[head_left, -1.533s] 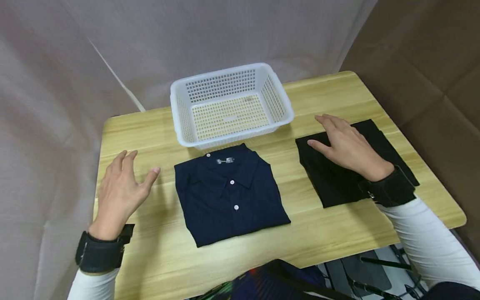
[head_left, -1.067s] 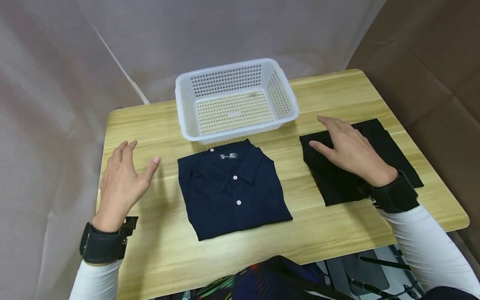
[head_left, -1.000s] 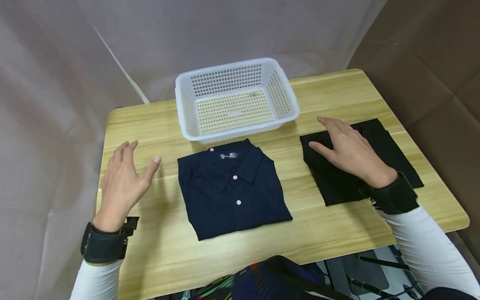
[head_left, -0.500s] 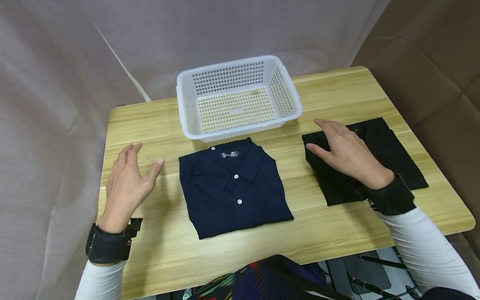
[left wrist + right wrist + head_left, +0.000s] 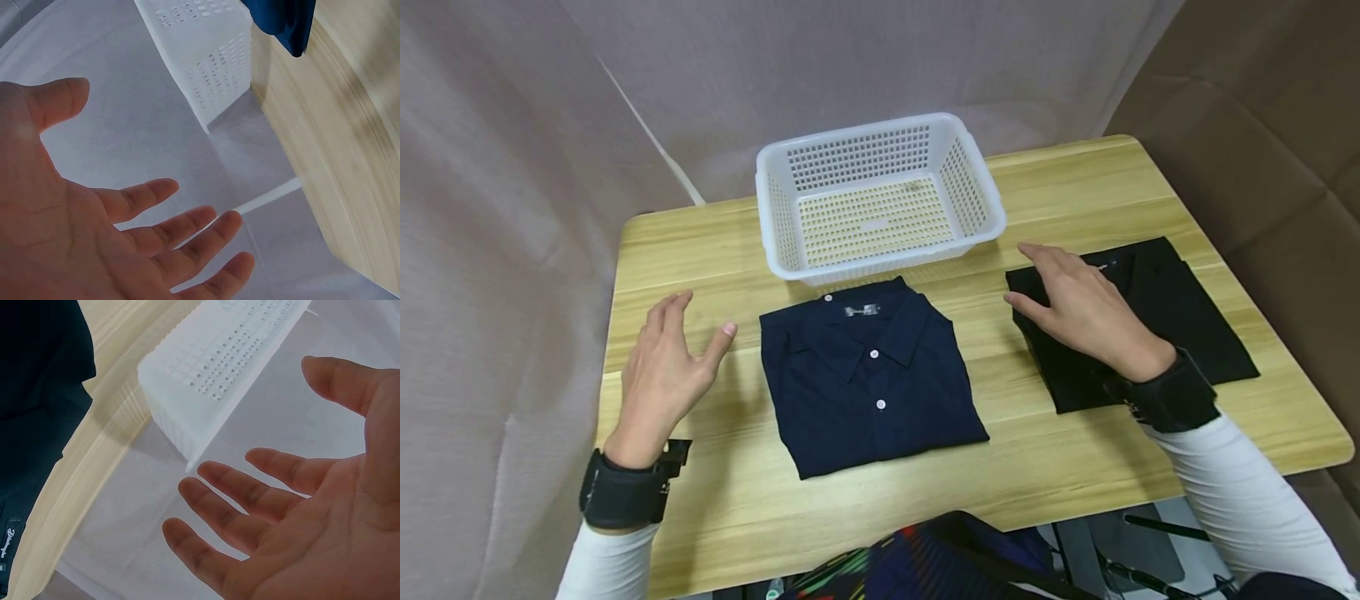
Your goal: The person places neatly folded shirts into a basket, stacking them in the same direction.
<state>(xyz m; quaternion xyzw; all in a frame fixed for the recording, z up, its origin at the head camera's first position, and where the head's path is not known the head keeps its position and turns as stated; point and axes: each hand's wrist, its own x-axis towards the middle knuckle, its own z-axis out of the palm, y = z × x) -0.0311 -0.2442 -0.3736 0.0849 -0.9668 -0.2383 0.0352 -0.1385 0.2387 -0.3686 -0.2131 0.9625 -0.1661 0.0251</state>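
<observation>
Navy shirt (image 5: 842, 400) — left hand (image 5: 664, 371) nearer, left of it; right hand (image 5: 1084, 308) right of it, over black garment (image 5: 1180, 312) — fingers relaxed, empty.

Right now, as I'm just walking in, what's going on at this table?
A person's left hand is open in the air to the left of a folded navy shirt, and their right hand is open above a folded black garment. Neither hand holds anything. Both garments lie on the wooden table, and a white plastic basket stands toward the back, beyond the navy shirt. Neither garment is in it.
</observation>
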